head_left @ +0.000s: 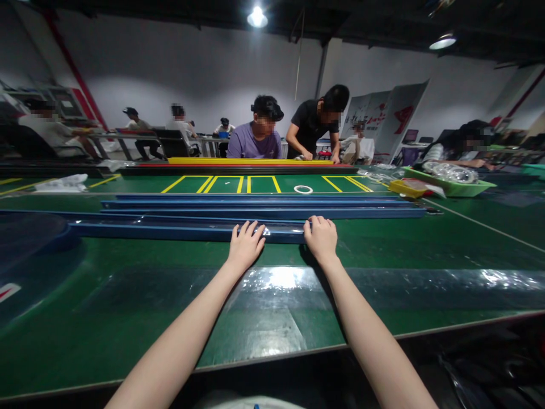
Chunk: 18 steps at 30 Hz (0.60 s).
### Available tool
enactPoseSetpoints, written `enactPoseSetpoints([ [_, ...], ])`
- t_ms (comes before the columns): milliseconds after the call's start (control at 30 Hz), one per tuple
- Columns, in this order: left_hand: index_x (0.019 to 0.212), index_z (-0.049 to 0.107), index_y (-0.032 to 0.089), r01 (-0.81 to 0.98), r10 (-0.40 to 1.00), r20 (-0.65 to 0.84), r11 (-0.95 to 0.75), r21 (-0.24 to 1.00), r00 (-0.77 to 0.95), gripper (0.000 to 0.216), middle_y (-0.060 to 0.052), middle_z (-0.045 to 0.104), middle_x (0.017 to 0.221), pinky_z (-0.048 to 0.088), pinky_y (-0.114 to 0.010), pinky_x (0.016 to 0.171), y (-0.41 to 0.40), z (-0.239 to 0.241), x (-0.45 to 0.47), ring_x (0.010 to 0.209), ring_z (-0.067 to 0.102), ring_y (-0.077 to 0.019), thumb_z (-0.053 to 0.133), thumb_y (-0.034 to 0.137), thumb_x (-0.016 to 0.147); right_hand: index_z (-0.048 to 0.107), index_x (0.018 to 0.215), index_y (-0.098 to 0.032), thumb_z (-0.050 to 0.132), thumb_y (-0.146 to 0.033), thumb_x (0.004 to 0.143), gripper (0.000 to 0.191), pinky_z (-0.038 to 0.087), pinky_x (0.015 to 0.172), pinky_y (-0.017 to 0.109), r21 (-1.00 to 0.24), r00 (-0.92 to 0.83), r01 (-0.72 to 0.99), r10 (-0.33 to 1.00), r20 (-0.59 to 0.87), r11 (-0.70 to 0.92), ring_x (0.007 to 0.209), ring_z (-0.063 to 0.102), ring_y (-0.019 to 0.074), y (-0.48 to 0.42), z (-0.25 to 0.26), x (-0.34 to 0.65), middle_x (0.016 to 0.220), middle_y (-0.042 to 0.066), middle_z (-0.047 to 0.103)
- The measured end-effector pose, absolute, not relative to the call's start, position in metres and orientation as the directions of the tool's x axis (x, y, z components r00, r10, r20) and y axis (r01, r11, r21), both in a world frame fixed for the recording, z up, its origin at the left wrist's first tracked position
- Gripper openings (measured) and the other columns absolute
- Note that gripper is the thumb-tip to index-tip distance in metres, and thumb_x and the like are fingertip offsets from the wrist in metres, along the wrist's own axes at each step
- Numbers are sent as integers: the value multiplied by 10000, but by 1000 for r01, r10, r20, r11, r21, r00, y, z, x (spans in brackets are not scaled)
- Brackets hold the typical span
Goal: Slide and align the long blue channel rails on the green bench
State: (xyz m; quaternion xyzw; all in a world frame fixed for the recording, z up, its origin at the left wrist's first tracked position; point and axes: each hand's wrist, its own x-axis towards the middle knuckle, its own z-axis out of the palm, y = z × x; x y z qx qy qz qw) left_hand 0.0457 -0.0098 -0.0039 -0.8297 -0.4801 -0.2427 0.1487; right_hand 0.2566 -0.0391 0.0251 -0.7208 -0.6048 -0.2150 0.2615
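A long blue rail lies crosswise on the green table, its right end near my hands. My left hand rests on the rail with fingers spread flat over a shiny clear film at its end. My right hand grips the rail's right end, fingers curled over the far edge. Two more long blue rails lie parallel just behind. A clear plastic sheet lies flat on the table under my forearms.
A white tape ring sits on yellow floor-style markings beyond the rails. Yellow and red rails lie at the far edge, where two people work. A green tray with clear bags stands at right. White plastic lies at left.
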Motion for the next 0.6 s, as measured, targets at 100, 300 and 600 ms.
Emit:
enactPoseSetpoints([
  [100,1222,547,208,899,743,560,-437,-8,367,386,-97,516,1305,283,-507,1013,-10,-4,45,1218,425,-306,433,258,857,644,841,-143,322,-264,898,349,374,785,321,-61,171,985,826,537,-163,807,600,211,-41,26,253,863,114,668],
  [300,1229,535,175,899,727,583,-438,-13,363,412,-128,509,1302,269,-489,1032,-11,-2,46,1229,417,-286,426,216,834,660,926,-156,308,-321,923,389,397,820,308,-32,20,999,873,488,-5,924,599,210,-39,18,242,966,108,669],
  [600,1312,439,222,796,673,484,-599,-87,559,485,-78,468,1353,306,-441,1022,-13,0,46,1249,403,-244,453,202,828,473,1273,-72,322,-332,923,462,328,992,315,-60,-283,932,824,491,356,1194,466,200,-35,9,240,1265,147,544],
])
